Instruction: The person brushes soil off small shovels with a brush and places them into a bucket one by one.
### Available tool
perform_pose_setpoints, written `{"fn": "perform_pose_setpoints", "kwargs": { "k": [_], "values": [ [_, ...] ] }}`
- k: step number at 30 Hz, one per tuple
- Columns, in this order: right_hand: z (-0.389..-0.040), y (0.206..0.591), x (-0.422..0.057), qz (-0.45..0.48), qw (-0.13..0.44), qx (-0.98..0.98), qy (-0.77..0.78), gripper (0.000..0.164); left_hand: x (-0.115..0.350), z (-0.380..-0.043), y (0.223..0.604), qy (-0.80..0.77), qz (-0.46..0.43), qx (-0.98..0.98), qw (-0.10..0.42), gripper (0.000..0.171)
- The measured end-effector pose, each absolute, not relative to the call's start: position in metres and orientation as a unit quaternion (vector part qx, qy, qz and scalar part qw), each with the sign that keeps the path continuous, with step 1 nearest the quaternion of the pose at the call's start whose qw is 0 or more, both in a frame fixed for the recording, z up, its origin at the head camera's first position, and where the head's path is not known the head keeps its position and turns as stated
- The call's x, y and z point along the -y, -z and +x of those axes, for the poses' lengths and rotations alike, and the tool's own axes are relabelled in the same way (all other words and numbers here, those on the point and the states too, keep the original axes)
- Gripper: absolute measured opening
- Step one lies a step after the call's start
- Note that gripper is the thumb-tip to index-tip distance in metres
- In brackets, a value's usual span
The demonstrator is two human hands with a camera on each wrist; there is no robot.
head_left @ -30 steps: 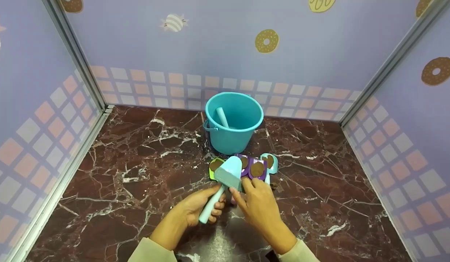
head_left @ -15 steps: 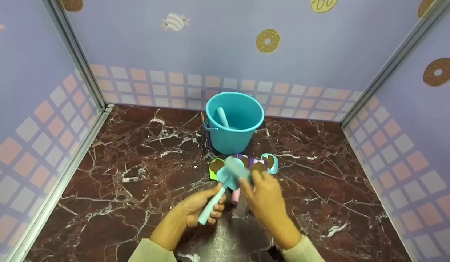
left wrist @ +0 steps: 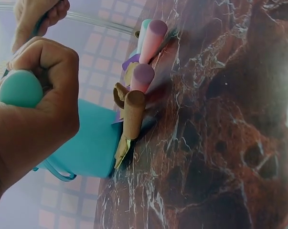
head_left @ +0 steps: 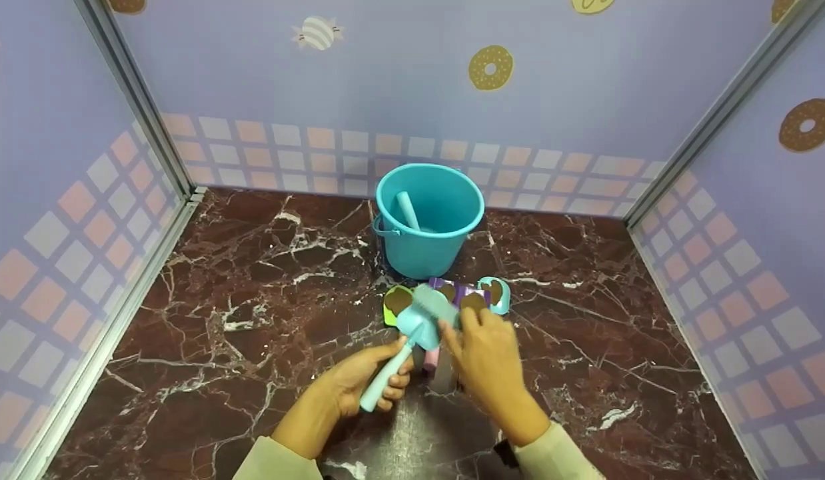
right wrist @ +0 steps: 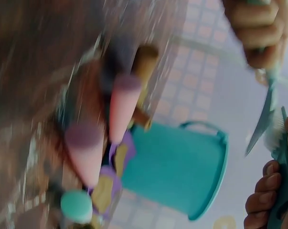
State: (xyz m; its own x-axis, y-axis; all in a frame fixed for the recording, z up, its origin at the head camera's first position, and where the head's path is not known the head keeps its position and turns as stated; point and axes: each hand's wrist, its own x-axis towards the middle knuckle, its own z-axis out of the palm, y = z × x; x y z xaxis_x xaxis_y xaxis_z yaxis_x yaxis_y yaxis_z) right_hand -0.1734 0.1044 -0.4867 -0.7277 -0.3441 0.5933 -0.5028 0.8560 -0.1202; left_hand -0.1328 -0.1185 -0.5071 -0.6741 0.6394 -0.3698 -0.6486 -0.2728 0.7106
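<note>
My left hand (head_left: 352, 383) grips the handle of a light blue toy shovel (head_left: 384, 379), with its blade tilted up and away from me. In my right hand (head_left: 489, 357) is a teal scrubbing brush (head_left: 439, 308), its pale bristles against or close over the shovel's blade. The right wrist view shows the brush (right wrist: 280, 191) from the side, with fingers curled around its back and the bristles (right wrist: 275, 136) beside the thin blade (right wrist: 261, 124). In the left wrist view the rounded handle end (left wrist: 20, 89) sticks out of my left fist (left wrist: 58, 90).
A blue bucket (head_left: 426, 257) stands ahead, with a light handle (head_left: 408, 210) inside it. Before it lie several toy shovels with brown patches: a green one (head_left: 390, 316), purple ones (head_left: 460, 291) and a light blue one (head_left: 502, 305). Pink handles (left wrist: 154, 38) point toward me. Patterned walls enclose three sides.
The brush has shifted from across the base of the shovel's blade to its upper right, uncovering more of the blade. My left hand has stayed nearly still.
</note>
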Motion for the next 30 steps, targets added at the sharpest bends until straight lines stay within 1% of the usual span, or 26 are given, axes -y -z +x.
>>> {"fn": "perform_pose_setpoints", "kwargs": {
  "k": [3,6,10,13,18,26,30],
  "values": [
    [-0.184,0.486,-0.113,0.204,0.298,0.923,-0.136,0.040,0.119,-0.132,0.507,-0.793,0.004,-0.450,0.410,0.049],
    [-0.184,0.483,-0.114,0.192,0.290,0.925,-0.151,0.040,0.119,-0.132,0.507,-0.793,-0.002,-0.449,0.411,0.049],
    [-0.165,0.478,-0.104,0.226,0.249,0.925,-0.175,0.040,0.120,-0.134,0.508,-0.799,-0.017,-0.448,0.401,0.049],
    [-0.153,0.480,-0.096,0.264,0.237,0.918,-0.177,0.040,0.121,-0.135,0.507,-0.802,-0.020,-0.446,0.397,0.049],
    [-0.152,0.484,-0.096,0.278,0.268,0.910,-0.149,0.040,0.122,-0.133,0.506,-0.801,-0.010,-0.442,0.403,0.048],
    [-0.180,0.488,-0.117,0.225,0.305,0.917,-0.123,0.043,0.122,-0.129,0.508,-0.775,0.008,-0.474,0.419,0.048],
    [-0.179,0.487,-0.118,0.221,0.310,0.917,-0.120,0.043,0.122,-0.130,0.508,-0.776,0.003,-0.471,0.418,0.049]
  ]
}}
